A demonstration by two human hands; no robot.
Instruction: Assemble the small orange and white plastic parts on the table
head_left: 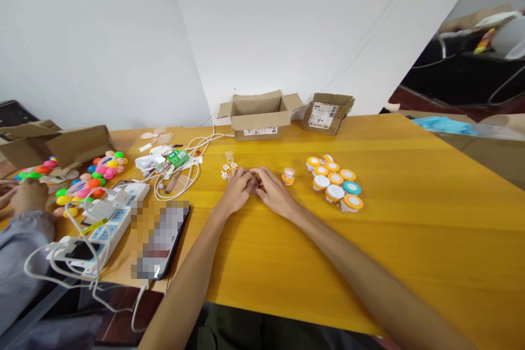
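Note:
My left hand [238,191] and my right hand [274,191] meet over the wooden table [328,257], fingers curled together at the tips. Whatever they pinch is hidden between the fingers. Several small white dotted cubes like dice [225,174] lie just beyond my left hand, with something orange partly covered by its fingers. A small clear cup [229,156] stands behind them. Close to the right hand sits a small clear container with an orange base [288,176]. Further right is a cluster of small round containers [335,192] with orange, white and teal tops.
Two cardboard boxes [260,120] stand against the wall. At left are a phone [168,240], a power strip [123,219], tangled white cables [189,175] and a green packet [178,158]. Beyond them, another person's hand [30,197] is near colourful balls [109,167].

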